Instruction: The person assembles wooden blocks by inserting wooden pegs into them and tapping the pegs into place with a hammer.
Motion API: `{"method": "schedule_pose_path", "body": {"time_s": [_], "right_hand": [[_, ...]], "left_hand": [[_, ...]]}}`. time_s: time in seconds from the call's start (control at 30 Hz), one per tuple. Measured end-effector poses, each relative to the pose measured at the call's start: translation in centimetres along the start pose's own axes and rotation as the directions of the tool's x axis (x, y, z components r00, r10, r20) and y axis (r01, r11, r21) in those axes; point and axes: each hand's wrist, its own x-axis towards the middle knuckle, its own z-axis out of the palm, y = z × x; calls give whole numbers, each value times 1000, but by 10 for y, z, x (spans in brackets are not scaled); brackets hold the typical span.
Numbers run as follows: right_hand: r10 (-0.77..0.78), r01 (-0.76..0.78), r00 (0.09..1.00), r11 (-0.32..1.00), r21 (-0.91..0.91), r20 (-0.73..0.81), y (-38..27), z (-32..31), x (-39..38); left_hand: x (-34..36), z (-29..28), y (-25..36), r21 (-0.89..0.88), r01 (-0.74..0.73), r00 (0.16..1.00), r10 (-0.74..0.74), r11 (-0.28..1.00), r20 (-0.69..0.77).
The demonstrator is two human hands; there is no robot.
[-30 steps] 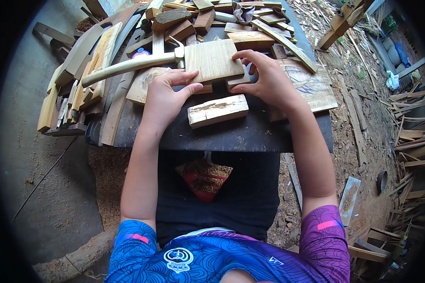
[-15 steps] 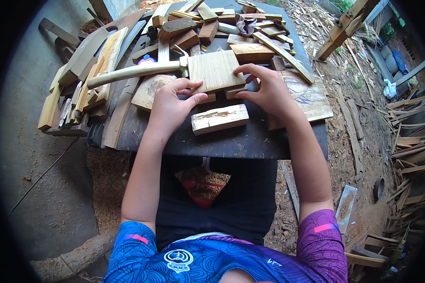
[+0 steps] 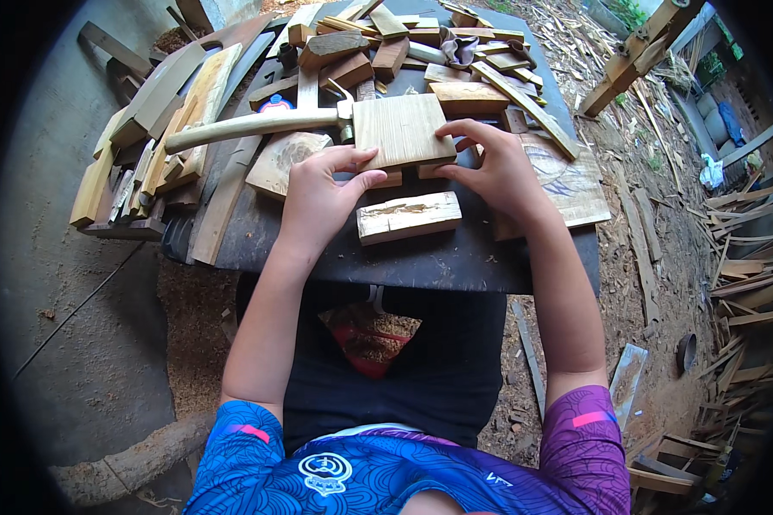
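A square flat wooden board (image 3: pixel 401 129) lies level on small wood pieces (image 3: pixel 429 171), which are mostly hidden beneath it. My left hand (image 3: pixel 325 190) pinches the board's near left corner between thumb and fingers. On the opposite side, my right hand (image 3: pixel 500 172) grips the right edge, its thumb low by the supporting piece and its fingers on top. A claw hammer (image 3: pixel 258 125) with a wooden handle rests to the left, its head beside the board. Closer to me, a pale rough wood block (image 3: pixel 410 218) sits apart from both hands.
Offcuts (image 3: pixel 348 50) are heaped along the far side of the dark table (image 3: pixel 335 262). A marked plank (image 3: pixel 571 184) lies at right, a thick slab (image 3: pixel 285 161) at left. More boards (image 3: pixel 137 129) stack by the wall. A wooden post (image 3: pixel 631 64) stands at far right.
The whole view has shifted slightly, so the table's contents sit a bit farther right. The board's near right corner now covers more of the piece beneath it. Both hands keep their hold.
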Motion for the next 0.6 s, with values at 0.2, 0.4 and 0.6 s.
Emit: {"method": "schedule_pose_path", "body": {"time_s": [0.2, 0.4, 0.6], "right_hand": [[77, -77, 997, 997, 31, 24, 7, -2, -1], [119, -122, 993, 980, 160, 25, 15, 2, 0], [78, -71, 996, 981, 183, -31, 22, 4, 2]], "left_hand": [[1, 0, 0, -40, 37, 999, -35, 999, 28], [-1, -6, 0, -34, 32, 997, -30, 999, 73], [-8, -2, 2, -197, 128, 985, -101, 972, 142]]}}
